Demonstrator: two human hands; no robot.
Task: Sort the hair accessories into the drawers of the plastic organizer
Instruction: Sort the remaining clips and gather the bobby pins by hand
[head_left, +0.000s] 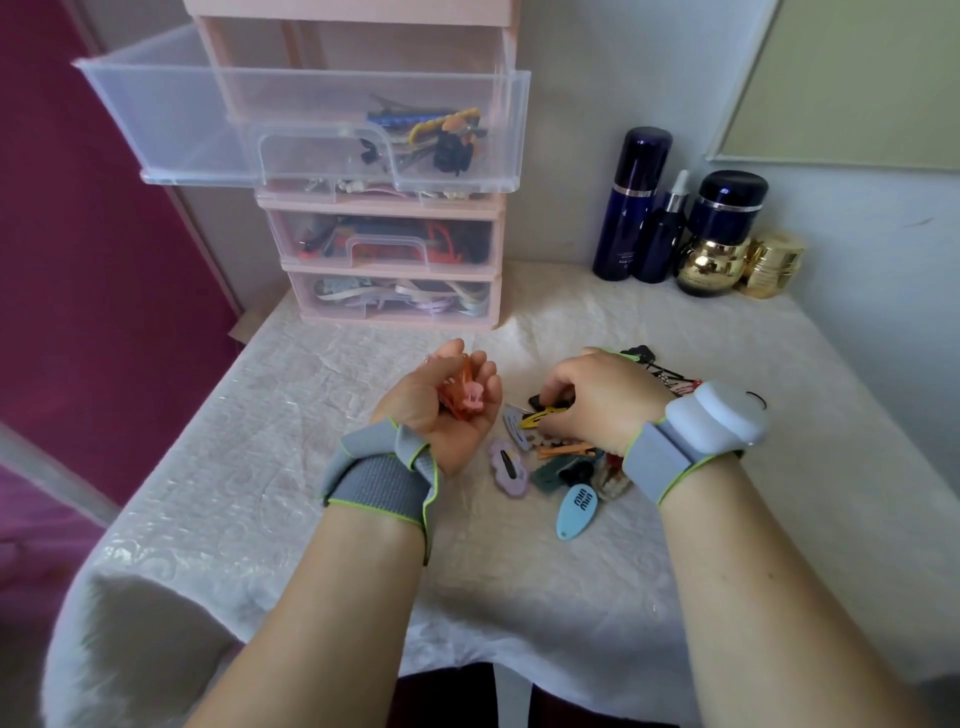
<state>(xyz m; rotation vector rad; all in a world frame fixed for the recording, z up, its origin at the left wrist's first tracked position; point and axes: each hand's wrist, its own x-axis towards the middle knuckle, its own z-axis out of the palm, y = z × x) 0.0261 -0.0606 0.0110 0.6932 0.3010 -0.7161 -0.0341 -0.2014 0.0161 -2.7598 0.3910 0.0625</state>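
My left hand (441, 402) lies palm up on the table, its fingers cupped round several orange and pink hair clips (462, 395). My right hand (597, 400) reaches down into a pile of hair accessories (561, 462), fingers curled on a yellow snap clip (540, 417). Loose in the pile are a lilac clip (506, 465) and a light blue clip (575, 511). The pink plastic organizer (395, 208) stands at the back left of the table. One clear drawer (311, 124) is pulled far out and holds several clips at its right end.
Dark blue bottles (631, 205) and gold jars (714, 265) stand at the back right by the wall. A white textured cloth (260, 467) covers the table. The lower organizer drawers are closed and filled. A magenta surface (78, 260) lies to the left.
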